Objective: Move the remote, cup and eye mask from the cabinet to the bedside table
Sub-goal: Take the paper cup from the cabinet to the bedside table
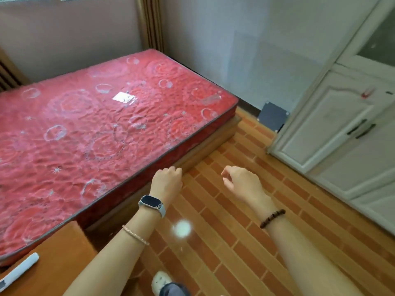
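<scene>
- The left hand (pixel 167 180) is held out over the edge of the bed, its fingers curled loosely inward with nothing in them.
- The right hand (pixel 240 182) is raised over the floor (pixel 235 210), well apart from the left; its fingers are bent and slightly parted, and it holds nothing.
- The left wrist carries a watch (pixel 152 203) with a pale strap, and a thin bracelet (pixel 135 235) sits further up the forearm.
- A dark bead bracelet (pixel 272 218) circles the right wrist.
- The white remote (pixel 18 271) lies flat on the wooden bedside table (pixel 57 263) at the lower left, near its left side.
- The bed holds a bare red mattress (pixel 96 129) with a pale swirl pattern, just beside the table.
- A white cabinet (pixel 333 129) with dark door handles stands on the right, across the tiled floor from the bed.
- The cup and the eye mask cannot be made out anywhere in the view.
- A shoe (pixel 161 282) shows at the bottom edge, between the two forearms.
</scene>
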Tool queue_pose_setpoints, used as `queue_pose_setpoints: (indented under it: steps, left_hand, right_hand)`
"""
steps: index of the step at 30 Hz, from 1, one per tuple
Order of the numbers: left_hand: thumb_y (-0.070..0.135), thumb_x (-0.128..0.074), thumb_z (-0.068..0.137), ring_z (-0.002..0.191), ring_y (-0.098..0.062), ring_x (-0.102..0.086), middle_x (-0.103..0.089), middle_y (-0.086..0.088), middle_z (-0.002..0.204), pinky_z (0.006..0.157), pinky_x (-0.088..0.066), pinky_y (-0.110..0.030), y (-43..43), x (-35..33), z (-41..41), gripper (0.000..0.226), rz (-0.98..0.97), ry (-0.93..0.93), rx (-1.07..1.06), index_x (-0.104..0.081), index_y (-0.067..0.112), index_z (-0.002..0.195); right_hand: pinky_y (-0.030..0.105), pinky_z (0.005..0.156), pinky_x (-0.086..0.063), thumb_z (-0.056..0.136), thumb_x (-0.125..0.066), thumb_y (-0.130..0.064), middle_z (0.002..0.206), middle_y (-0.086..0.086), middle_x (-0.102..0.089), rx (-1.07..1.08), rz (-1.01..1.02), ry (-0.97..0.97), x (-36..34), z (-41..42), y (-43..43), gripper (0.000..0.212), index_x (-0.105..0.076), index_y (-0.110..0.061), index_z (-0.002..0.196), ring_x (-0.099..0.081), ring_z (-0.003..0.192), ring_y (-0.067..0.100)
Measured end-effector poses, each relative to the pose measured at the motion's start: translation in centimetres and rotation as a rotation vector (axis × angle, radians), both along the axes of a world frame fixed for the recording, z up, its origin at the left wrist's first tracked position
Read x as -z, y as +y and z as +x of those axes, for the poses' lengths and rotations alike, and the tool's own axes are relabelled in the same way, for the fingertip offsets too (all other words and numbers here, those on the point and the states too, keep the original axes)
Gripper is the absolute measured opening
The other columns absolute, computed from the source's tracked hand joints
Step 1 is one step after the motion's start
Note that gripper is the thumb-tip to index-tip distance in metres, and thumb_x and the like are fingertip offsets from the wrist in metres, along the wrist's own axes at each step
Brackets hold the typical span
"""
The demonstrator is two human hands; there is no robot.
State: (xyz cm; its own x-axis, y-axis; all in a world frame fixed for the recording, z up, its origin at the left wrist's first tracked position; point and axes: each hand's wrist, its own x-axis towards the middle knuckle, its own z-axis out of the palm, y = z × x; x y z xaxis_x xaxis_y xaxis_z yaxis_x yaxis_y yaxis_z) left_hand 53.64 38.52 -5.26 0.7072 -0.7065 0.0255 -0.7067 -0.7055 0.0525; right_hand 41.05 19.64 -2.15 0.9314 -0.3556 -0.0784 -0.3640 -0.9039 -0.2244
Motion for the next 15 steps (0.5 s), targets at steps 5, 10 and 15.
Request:
queue_pose_setpoints:
  steps: [5, 10, 15]
  left_hand:
    - [0.002, -0.04, 0.088, 0.084, -0.026, -0.06, -0.06, -0.004, 0.091, 0.065, -0.031, -0.03, -8.7, -0.1, -7.7, 0.017, 0.097, -0.013, 0.201, -0.053, 0.012, 0.093]
    - [0.006, -0.039, 0.091, 0.078, -0.026, -0.059, -0.057, -0.004, 0.086, 0.062, -0.031, -0.031, -16.5, -0.8, -15.1, 0.014, 0.074, -0.006, 0.431, -0.05, 0.012, 0.087]
    - [0.008, -0.042, 0.091, 0.078, -0.027, -0.059, -0.061, -0.007, 0.089, 0.062, -0.036, -0.03, -24.0, -1.5, -22.4, 0.016, 0.003, 0.023, 0.654, -0.057, 0.01, 0.093]
  right_hand:
    - [0.034, 0.074, -0.056, 0.095, -0.054, -0.029, 0.102, -0.003, -0.068, 0.176, -0.005, 0.016, -0.3, -10.1, -5.9, 0.016, -0.062, -0.023, 0.106, -0.065, 0.09, 0.016]
    - [0.035, 0.071, -0.055, 0.094, -0.053, -0.029, 0.1, -0.004, -0.067, 0.381, -0.006, 0.0, -0.9, -20.8, -10.4, 0.014, -0.063, -0.023, 0.102, -0.064, 0.09, 0.018]
    - [0.028, 0.066, -0.053, 0.095, -0.053, -0.028, 0.1, -0.005, -0.067, 0.628, -0.034, -0.002, -1.8, -31.8, -13.3, 0.014, -0.064, -0.024, 0.103, -0.064, 0.085, 0.014]
